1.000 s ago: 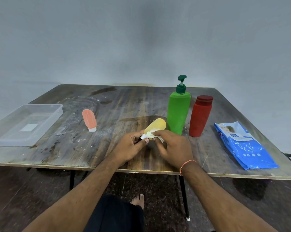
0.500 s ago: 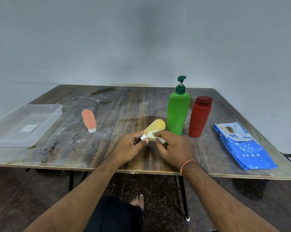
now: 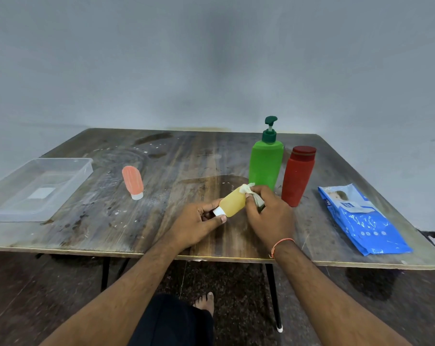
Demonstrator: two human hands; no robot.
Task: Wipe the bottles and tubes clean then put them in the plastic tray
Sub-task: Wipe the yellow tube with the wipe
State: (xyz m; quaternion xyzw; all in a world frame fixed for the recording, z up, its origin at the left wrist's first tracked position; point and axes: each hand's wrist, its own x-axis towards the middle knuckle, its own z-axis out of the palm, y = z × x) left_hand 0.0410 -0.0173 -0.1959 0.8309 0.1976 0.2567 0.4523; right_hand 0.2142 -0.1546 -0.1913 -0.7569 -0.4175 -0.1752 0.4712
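Note:
My left hand (image 3: pixel 197 224) pinches the white cap end of a yellow tube (image 3: pixel 232 204) held just above the table. My right hand (image 3: pixel 270 214) grips a crumpled white wipe (image 3: pixel 247 189) and presses it against the tube's far end. An orange tube (image 3: pixel 132 182) lies on the table to the left, cap toward me. A green pump bottle (image 3: pixel 265 164) and a red bottle (image 3: pixel 297 176) stand upright behind my right hand. The clear plastic tray (image 3: pixel 85 166) sits at the table's left edge with nothing in it.
A blue pack of wet wipes (image 3: pixel 361 221) lies at the right side of the worn wooden table (image 3: pixel 186 156). The table's front edge runs just under my wrists. A grey wall rises behind the table, and my bare foot shows on the dark floor below.
My right hand has slid the wipe from the tube's cap end up to its far end. The white cap now shows between my left fingers.

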